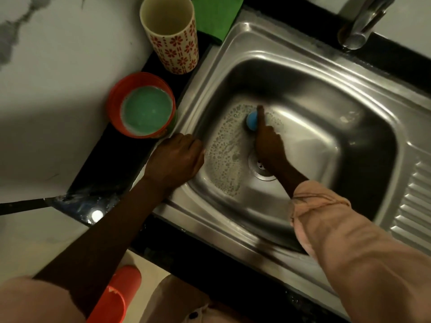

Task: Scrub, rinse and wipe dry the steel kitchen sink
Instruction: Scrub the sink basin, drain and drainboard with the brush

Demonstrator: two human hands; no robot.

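Observation:
The steel sink [363, 94] fills the right half of the view, with soapy foam [224, 145] spread over the left part of its basin floor. My right hand [270, 145] reaches into the basin and grips a blue scrubber [251, 121], pressing it on the floor just beyond the drain [261, 169]. An index finger lies along the scrubber. My left hand [177, 157] rests on the sink's left rim with its fingers curled over the edge.
A red bowl of green soapy liquid [145, 108] and a flower-patterned cup [171, 33] stand on the dark counter left of the sink. A green cloth [214, 15] lies behind the rim. The tap [363, 22] rises at top right. The ribbed drainboard [417, 201] is on the right.

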